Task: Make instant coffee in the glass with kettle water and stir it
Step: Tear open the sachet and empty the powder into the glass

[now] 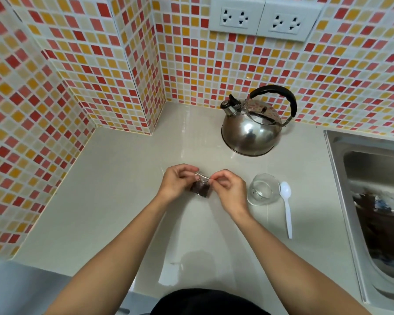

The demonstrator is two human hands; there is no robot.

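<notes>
Both hands met at the centre of the frame over the pale worktop [114, 201], sharing one small clear packet [200, 186] of dark coffee granules. The left hand [176, 181] had its fingers curled and pinched onto the packet's upper left corner, while the right hand [229, 188] pinched the upper right corner between thumb and forefinger, the other fingers folded in. The packet hung between them, its clear top edge stretched roughly level from hand to hand and its dark, filled part sagging below. It looked like the opening step: the top seemed to be getting pulled or torn apart, though whether it was already open could not be told.

The relation that mattered next was sideways. The empty glass [263, 189] stood upright just to the right of the right hand, close but not touching it, with its mouth facing up. So the packet lay left of the glass, and the right hand was the nearer one to tip it across. A white plastic spoon [287, 208] lay just right of the glass, bowl toward the wall, handle running down the frame. The steel kettle [251, 130] sat farther back, above the glass, spout pointing left, beside the sink [337, 178].

No brand, label or readable writing showed on the packet, kettle or glass.
</notes>
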